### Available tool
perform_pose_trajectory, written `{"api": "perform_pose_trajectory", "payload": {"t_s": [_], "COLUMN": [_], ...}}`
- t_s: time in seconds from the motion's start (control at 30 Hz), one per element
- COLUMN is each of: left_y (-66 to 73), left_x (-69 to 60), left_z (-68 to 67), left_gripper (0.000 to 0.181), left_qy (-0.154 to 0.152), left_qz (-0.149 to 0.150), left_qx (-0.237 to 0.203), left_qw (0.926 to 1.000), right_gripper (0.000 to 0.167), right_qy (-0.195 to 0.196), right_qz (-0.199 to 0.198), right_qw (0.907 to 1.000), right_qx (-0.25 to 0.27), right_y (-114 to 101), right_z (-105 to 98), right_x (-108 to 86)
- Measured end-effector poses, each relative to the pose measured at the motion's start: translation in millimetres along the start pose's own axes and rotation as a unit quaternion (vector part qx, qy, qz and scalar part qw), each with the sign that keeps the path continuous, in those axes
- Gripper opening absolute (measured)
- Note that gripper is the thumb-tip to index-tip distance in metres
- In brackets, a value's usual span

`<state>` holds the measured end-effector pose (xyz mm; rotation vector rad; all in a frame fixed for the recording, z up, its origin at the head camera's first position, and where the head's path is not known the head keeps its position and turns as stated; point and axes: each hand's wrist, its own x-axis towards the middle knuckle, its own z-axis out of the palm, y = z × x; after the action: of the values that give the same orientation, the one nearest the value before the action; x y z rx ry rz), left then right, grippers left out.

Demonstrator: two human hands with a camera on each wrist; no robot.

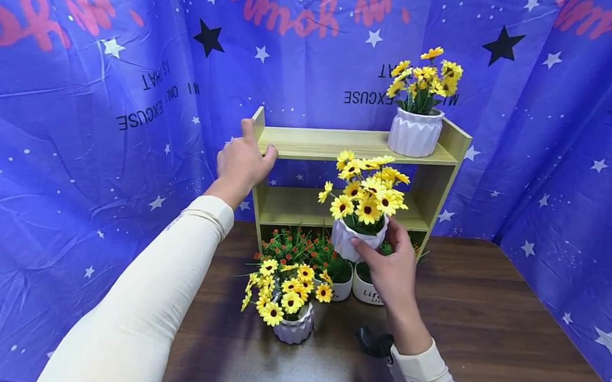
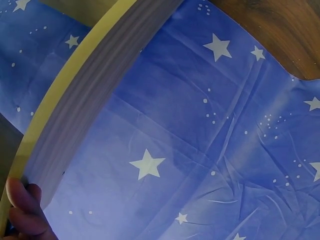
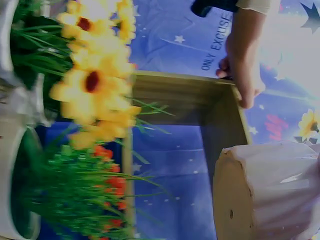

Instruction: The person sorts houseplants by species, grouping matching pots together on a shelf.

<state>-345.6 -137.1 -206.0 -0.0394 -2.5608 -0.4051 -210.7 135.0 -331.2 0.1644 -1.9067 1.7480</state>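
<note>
My left hand (image 1: 242, 160) grips the upper left side panel of a light wooden shelf (image 1: 321, 143); the left wrist view shows fingers (image 2: 22, 200) bent over the panel's edge. In my right hand (image 1: 397, 273) is a white ribbed flowerpot (image 1: 352, 242) with yellow daisies (image 1: 369, 188), held up in front of the middle shelf board, thumb on the near side. From below, the right wrist view shows this pot's base (image 3: 232, 200), with a small hole. A matching flowerpot (image 1: 415, 133) stands at the right end of the top board.
Another daisy pot (image 1: 295, 326) stands on the dark wooden table (image 1: 486, 316), front left of the shelf. Behind it, white planters (image 1: 367, 289) with greenery and red flowers (image 1: 287, 245) stand at the shelf's lowest level. A blue starry curtain (image 1: 313, 58) surrounds the table.
</note>
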Motion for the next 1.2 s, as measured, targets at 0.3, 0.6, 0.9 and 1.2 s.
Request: {"api": "perform_pose_trajectory", "payload": {"t_s": [0.3,0.6,0.9,1.2], "left_y": [-0.2,0.0,-0.2,0.0], "left_x": [-0.7,-1.4,1.2,0.8], "left_z": [1.5,3.3,1.7,4.2], "left_gripper": [0.064,0.065,0.064,0.062], "left_qy": [0.006,0.002,0.002,0.010], "left_qz": [0.003,0.005,-0.001,0.005], "left_qx": [0.001,0.003,0.009,0.006], "left_qw": [1.0000,1.0000,1.0000,0.9999], "right_gripper": [0.067,0.066,0.068,0.067], "right_qy": [-0.010,-0.002,0.002,0.007], "right_qz": [-0.052,-0.081,-0.076,-0.059], "right_qw": [0.9984,0.9967,0.9966,0.9969], "right_qx": [0.017,0.002,0.033,0.053], "right_y": [-27,-55,-71,-69], "right_z": [3,7,14,18], "right_x": [29.2,57.7,87.6,109.1]}}
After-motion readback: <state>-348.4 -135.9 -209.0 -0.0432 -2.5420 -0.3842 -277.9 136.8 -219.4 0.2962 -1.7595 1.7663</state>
